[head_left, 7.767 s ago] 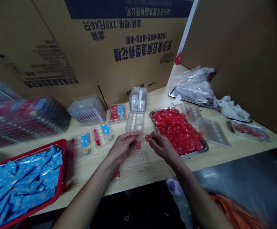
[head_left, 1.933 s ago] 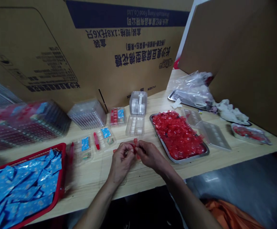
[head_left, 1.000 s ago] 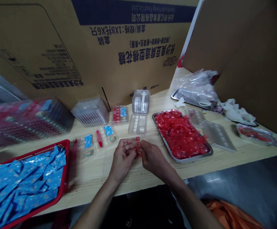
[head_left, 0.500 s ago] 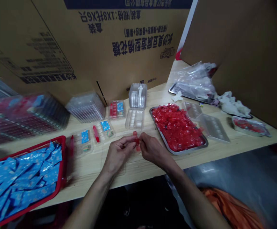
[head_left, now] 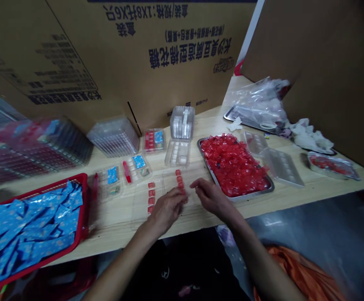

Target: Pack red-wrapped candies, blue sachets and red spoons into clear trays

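My left hand bends over a clear plastic tray, its fingertips closed at the lower end of a row of small translucent red pieces. The piece under those fingers is partly hidden. To the right hovers my right hand, index finger stretched out, holding nothing that I can see. It is apart from the left hand and close to a metal tray heaped with loose red pieces. Left of my left hand, another clear tray holds a column of several red pieces.
A red basket of blue packets stands left. Behind are stacked clear trays, filled trays and a clear container with white pieces. Large cartons wall the back. Plastic bags lie at right.
My hands have moved apart, the left downward and the right away from the row. The two columns of red pieces are now visible. The view has shifted slightly.
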### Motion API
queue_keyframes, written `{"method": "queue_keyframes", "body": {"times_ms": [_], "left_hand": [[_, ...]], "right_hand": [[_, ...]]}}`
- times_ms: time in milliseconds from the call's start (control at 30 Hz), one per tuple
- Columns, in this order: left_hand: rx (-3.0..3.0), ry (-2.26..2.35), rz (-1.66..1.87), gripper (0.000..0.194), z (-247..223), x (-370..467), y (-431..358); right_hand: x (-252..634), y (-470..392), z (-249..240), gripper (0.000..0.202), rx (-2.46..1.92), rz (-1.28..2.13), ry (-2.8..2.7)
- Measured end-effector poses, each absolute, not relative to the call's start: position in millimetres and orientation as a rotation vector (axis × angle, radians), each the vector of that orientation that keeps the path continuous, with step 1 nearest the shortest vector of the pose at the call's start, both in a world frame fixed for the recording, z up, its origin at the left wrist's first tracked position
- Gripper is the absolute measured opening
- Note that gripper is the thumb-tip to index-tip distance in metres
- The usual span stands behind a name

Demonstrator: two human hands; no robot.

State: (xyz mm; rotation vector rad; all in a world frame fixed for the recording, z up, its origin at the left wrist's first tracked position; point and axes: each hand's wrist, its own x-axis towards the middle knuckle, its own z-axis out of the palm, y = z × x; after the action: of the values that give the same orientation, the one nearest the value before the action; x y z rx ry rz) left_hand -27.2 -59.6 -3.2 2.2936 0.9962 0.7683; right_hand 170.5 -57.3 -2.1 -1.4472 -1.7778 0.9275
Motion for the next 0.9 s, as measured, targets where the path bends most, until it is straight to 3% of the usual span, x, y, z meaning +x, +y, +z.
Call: {"method": "queue_keyframes", "body": {"times_ms": [467, 700, 900], "left_hand": [[2.551, 1.135, 0.937, 0.027, -24.6, -18.1, -80.3], [2.780, 1.325, 0.649, 0.065, -41.7, -10.3, -123.2], [2.674, 1.407, 0.497, 0.072, -39.4, 0.2, -134.2]], "right_hand": [[155.5, -66.1, -20.2, 0.019, -1.501, 0.995, -1.683], [161.9, -70.6, -18.2, 0.014, -1.349, 1.099, -1.686], [171.5, -67.6, -20.3, 0.009, -1.260, 1.252, -1.793]]}}
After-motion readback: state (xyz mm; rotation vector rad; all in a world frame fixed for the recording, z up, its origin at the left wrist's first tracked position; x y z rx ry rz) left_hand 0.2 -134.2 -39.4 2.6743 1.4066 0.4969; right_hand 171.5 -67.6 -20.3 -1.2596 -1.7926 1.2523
